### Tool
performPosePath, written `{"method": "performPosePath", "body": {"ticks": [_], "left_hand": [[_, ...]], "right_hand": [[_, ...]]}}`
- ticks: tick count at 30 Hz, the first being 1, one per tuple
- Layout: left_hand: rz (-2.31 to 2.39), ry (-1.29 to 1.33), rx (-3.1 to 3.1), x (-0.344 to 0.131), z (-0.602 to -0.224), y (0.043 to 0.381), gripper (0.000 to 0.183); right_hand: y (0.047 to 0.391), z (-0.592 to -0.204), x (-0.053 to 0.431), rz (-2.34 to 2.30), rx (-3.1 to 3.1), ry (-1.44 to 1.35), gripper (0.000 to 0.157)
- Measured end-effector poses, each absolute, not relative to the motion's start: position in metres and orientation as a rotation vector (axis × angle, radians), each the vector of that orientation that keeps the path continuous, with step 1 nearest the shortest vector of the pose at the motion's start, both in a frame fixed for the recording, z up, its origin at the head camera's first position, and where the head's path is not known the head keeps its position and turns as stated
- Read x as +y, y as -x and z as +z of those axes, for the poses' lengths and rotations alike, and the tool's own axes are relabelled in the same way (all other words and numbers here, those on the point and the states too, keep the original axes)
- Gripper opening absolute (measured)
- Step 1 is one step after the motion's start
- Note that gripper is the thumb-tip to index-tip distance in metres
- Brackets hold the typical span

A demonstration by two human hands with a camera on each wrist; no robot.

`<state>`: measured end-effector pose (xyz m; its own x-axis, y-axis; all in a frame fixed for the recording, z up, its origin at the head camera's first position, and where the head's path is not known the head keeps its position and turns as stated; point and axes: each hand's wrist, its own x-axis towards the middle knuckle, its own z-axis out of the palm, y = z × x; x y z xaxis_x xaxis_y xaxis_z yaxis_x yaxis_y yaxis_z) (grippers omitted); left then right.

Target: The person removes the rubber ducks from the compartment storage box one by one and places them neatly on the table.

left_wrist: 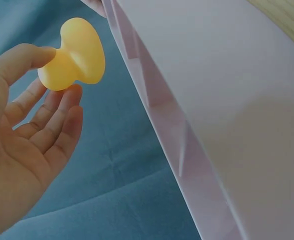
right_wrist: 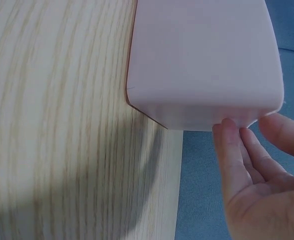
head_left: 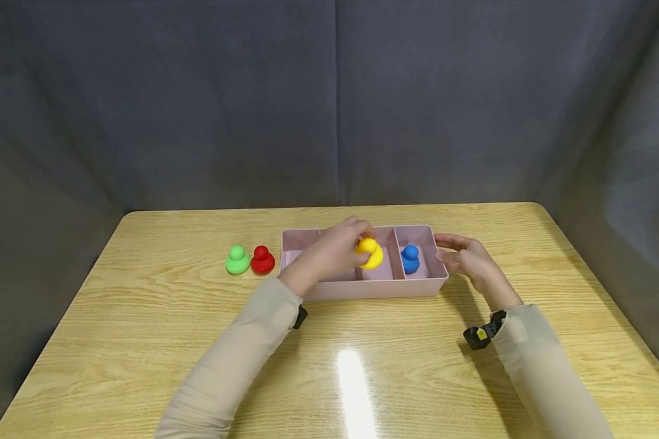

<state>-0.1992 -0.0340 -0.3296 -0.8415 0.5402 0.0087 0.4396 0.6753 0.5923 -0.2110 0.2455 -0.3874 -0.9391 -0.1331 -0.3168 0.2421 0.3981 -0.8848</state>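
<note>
On the wooden counter [head_left: 143,317], your left grip [head_left: 329,251] pinched the yellow toy [head_left: 372,257] over the pink box [head_left: 373,290], while your right grip [head_left: 470,261], with fingers extended, touched the box's end, probably to keep it steady.

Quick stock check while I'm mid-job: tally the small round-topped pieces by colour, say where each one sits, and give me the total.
Green piece: 1, on the table
Red piece: 1, on the table
Yellow piece: 1, in the left hand
Blue piece: 1, in the pink box
Total: 4
</note>
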Motion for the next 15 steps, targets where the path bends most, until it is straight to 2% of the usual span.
{"method": "performPosePath", "body": {"ticks": [15], "left_hand": [[0.969, -0.679, 2.766, -0.076, -0.338, 0.204, 0.033]], "right_hand": [[0.210, -0.387, 0.245, -1.542, 2.326, -0.105, 0.057]]}}
